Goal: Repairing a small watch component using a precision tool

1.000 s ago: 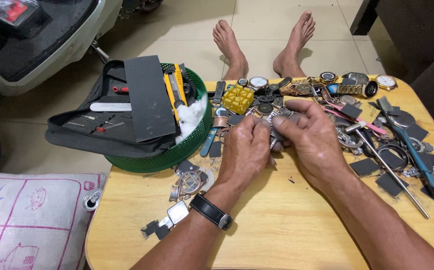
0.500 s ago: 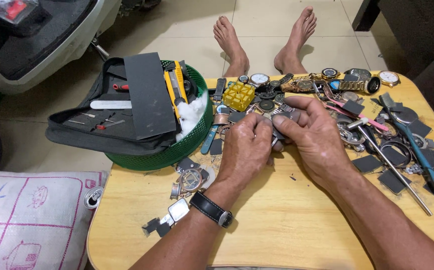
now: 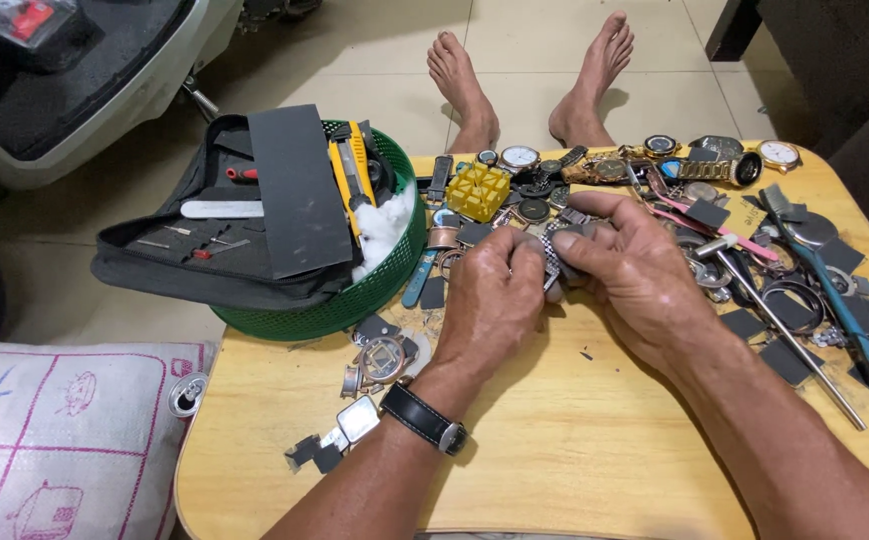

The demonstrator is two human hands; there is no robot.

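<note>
From the head camera, the left hand and right hand meet over the middle of the wooden table, fingers pinched together on a metal watch band. Only a short ribbed strip of it shows between the thumbs; the rest is hidden under the fingers. Left of the hands sits a green basket carrying a dark tool pouch. Far and right lies a jumble of watches, their details hard to make out.
</note>
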